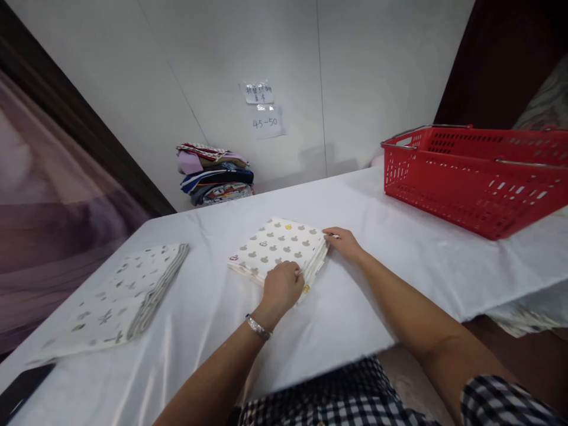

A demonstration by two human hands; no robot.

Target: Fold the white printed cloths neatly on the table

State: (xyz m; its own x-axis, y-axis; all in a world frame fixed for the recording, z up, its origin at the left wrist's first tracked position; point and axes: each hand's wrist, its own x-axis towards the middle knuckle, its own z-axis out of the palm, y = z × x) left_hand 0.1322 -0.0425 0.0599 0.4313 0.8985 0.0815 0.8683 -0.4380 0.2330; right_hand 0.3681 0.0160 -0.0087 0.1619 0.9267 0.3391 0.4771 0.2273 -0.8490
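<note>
A folded cream cloth with grey apple prints lies in the middle of the white table. My left hand rests curled on its near right corner, fingers pinching the layered edge. A metal watch sits on that wrist. My right hand touches the cloth's far right corner with its fingertips, palm down on the table.
A second folded cloth with small dark prints lies at the left. A stack of folded colourful fabrics stands against the white wall. A red plastic basket sits at the right. A dark flat object lies at the near left corner.
</note>
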